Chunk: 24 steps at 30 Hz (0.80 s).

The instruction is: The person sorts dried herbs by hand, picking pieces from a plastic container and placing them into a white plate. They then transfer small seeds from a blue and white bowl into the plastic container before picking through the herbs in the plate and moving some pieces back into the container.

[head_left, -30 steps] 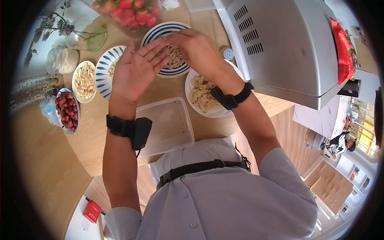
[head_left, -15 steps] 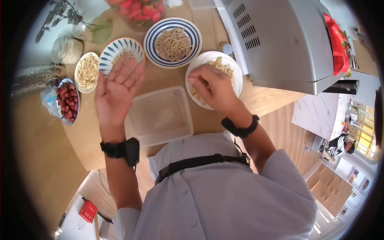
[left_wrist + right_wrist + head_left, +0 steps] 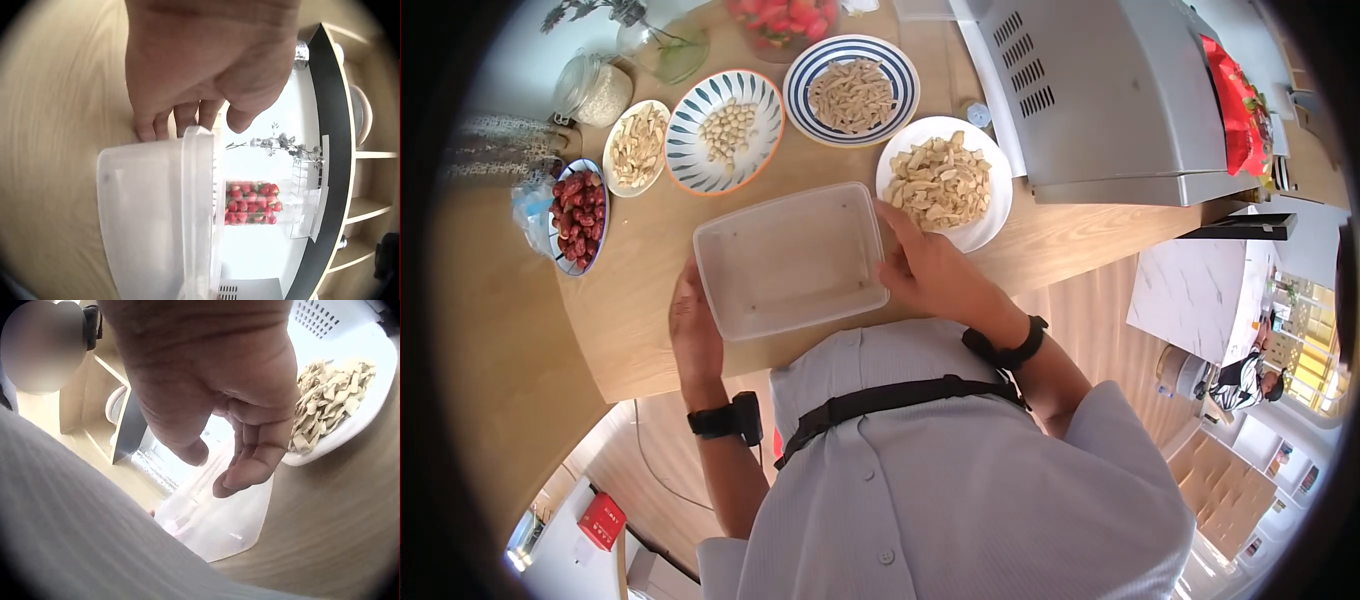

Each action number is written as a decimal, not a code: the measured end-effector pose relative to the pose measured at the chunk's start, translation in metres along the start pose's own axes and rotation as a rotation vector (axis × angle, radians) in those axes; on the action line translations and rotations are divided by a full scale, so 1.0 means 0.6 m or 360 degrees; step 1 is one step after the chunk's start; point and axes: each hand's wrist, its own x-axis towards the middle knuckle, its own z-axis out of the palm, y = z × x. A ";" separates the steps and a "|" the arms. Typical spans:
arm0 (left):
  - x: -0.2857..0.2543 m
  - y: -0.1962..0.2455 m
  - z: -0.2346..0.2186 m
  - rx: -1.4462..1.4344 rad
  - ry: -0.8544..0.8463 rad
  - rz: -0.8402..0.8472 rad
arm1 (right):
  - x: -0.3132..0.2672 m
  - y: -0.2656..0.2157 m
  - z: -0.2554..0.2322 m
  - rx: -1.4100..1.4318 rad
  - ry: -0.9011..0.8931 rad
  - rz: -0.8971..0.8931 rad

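An empty, see-through plastic box [image 3: 790, 262] lies near the table's front edge between both hands. My left hand [image 3: 696, 325] is at its left wall; in the left wrist view the fingers [image 3: 185, 117] reach down to the wall and the thumb stands apart above the rim. On the opposite side my right hand [image 3: 935, 272] has its fingertips right at the box's wall. The right wrist view shows those fingers loosely bent, with a gap between thumb and fingers. A white plate of dried pale slices [image 3: 940, 180] sits just beyond the right hand.
Behind the box stand a blue-ringed plate [image 3: 798, 118] of dried strips, a leaf-patterned plate [image 3: 690, 160] of pale round seeds, a small dish of slices [image 3: 636, 148] and a dish of red dates [image 3: 578, 220]. Strawberries [image 3: 785, 22] stand behind, a grey appliance [image 3: 1100, 100] right.
My right hand has left the blue-ringed plate, passed over the white plate and come to the box's right side. My left hand, palm up before, has come down to its left side.
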 end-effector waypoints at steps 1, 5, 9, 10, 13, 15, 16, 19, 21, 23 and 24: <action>-0.004 0.001 0.017 0.0033 -0.0082 0.0004 | 0.006 0.007 0.003 -0.0002 0.0062 -0.0057; -0.006 -0.008 0.031 0.0002 -0.0080 0.0039 | 0.024 0.015 0.006 0.0032 0.0154 -0.0107; -0.004 -0.007 0.039 0.0592 0.0053 0.0073 | 0.028 0.012 0.003 0.0093 0.0204 -0.0110; -0.007 -0.010 0.043 0.0668 0.0091 0.0096 | 0.029 0.011 0.002 0.0115 0.0202 -0.0084; -0.011 -0.025 0.054 0.0563 0.0162 0.0196 | 0.026 0.010 0.004 0.0183 0.0211 -0.0020; -0.010 -0.030 0.054 0.0518 0.0179 0.0224 | 0.024 0.010 0.007 0.0215 0.0250 -0.0010; -0.010 -0.031 0.053 0.0498 0.0183 0.0229 | 0.023 0.009 0.006 0.0226 0.0242 -0.0006; -0.014 -0.036 0.050 0.0459 0.0194 0.0233 | 0.021 0.003 0.005 0.0263 0.0222 0.0019; -0.016 -0.040 0.047 0.0453 0.0219 0.0232 | 0.018 0.000 0.007 0.0302 0.0210 0.0030; -0.016 -0.042 0.046 0.0463 0.0253 0.0239 | 0.019 0.000 0.007 0.0328 0.0195 0.0064; -0.016 -0.043 0.045 0.0464 0.0256 0.0236 | 0.020 0.000 0.007 0.0342 0.0191 0.0079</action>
